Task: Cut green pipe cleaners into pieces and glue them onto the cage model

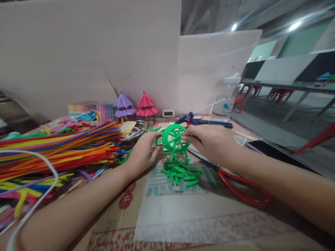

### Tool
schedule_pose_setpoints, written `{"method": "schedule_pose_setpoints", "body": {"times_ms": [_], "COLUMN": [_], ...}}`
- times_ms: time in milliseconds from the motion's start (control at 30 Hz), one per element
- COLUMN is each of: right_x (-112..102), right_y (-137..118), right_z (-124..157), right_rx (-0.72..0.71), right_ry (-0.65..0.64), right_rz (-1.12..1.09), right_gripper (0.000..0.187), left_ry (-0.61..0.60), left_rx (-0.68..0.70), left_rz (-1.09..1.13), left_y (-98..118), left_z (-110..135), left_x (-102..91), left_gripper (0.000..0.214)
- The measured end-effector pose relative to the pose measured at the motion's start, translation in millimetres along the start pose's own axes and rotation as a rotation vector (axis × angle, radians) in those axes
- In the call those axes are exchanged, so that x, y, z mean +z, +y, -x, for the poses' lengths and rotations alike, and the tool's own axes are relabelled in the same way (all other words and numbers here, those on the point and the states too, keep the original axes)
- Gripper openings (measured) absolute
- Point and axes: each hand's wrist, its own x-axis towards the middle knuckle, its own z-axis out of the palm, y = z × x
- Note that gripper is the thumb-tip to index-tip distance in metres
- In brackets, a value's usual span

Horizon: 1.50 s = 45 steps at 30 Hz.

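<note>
**A:** From the head camera, what do the hands have?

**B:** A green wheel (172,137) with spokes, made of fuzzy craft wire. It stands upright at the middle of the desk, nearer the far edge than the near one. The left hand (142,153) curls its fingers against the wheel's left rim. The right hand (209,141) pinches the right rim with its fingertips.

**A:** And under it?

**B:** A heap of short green pieces (180,172) lies just in front of the wheel on a sheet of printed cardboard (183,216) that covers the desk.

**A:** The left side?

**B:** A thick bundle of coloured wires (60,146) runs in from the left edge, its tips near the left hand. A white cable (39,195) loops over it at the near left corner.

**A:** Further back?

**B:** Two small paper towers, one purple (123,106) and one pink (146,104), stand side by side at the far edge. A little clock (168,113) sits just to their right. A blue glue gun (201,121) lies behind the right hand.

**A:** On the right?

**B:** Red-handled scissors (243,190) lie under the right forearm, handles toward the near edge. A clear bottle (226,96) stands at the far right corner.
</note>
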Motion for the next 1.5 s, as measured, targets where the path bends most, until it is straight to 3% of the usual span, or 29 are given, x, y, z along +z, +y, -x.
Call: {"method": "schedule_pose_setpoints", "body": {"times_ms": [133,300,767,900,1067,1233,1400,1500], "right_x": [-12.9,-24.3,-15.4,-12.7,-6.8,2.4,4.5,4.6], "right_y": [4.8,8.1,18.4,14.8,17.5,15.8,4.5,-0.2], "right_z": [-3.6,-8.4,-11.4,-10.7,-10.0,-8.9,-3.0,-0.4], "right_rx": [0.145,0.212,0.232,0.214,0.251,0.103,-0.172,-0.242], "right_ry": [0.102,0.135,0.097,0.082,0.036,0.100,0.180,0.182], "right_rz": [-0.206,-0.411,-0.513,-0.496,-0.409,-0.465,-0.238,-0.118], "right_gripper": [0.022,0.022,0.019,0.017,0.036,0.013,0.012,0.012], "left_ry": [-0.019,-0.045,0.020,0.011,-0.005,-0.009,-0.009,0.000], "left_rx": [-0.057,-0.114,-0.235,-0.226,-0.170,-0.137,-0.092,-0.059], "left_rz": [0.042,0.109,0.465,0.397,0.205,0.136,0.079,0.041], "left_y": [-1.3,-2.2,-10.9,-9.3,-4.6,-3.1,-0.3,1.3], "left_z": [0.7,0.0,1.0,0.6,0.3,-0.1,-0.1,0.3], "left_x": [0.3,-0.1,13.9,11.0,3.3,1.6,0.6,-0.4], "left_gripper": [0.035,0.036,0.033,0.032,0.032,0.034,0.034,0.033]}}
